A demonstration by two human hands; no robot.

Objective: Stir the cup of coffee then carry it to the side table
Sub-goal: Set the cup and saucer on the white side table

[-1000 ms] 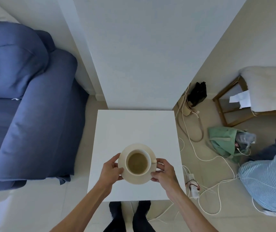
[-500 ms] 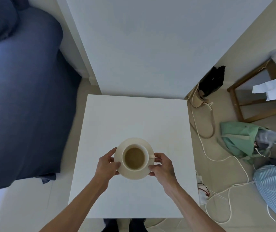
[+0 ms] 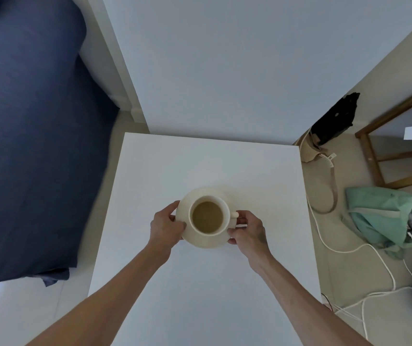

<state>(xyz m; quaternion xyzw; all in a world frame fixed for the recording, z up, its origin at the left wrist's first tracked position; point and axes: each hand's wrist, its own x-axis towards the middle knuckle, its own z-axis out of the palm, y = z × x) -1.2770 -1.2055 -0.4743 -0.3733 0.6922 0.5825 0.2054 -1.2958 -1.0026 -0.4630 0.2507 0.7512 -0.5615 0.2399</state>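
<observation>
Coffee cup [image 3: 208,217] sits on its saucer [image 3: 206,242], over the middle of the white counter [image 3: 200,166]; I cannot tell whether the saucer touches the surface. My left hand [image 3: 165,227] has its grip closed on the saucer's left rim, and my right hand [image 3: 247,231] has its grip closed on the right rim, below the cup handle [image 3: 234,215]. To finish the placement: lower both sides level, set the saucer flat, then release both hands together. Tilting risks spilling the coffee.

Blue sofa [image 3: 30,146], white wall [image 3: 225,58], pale tiled floor [image 3: 349,258].
</observation>
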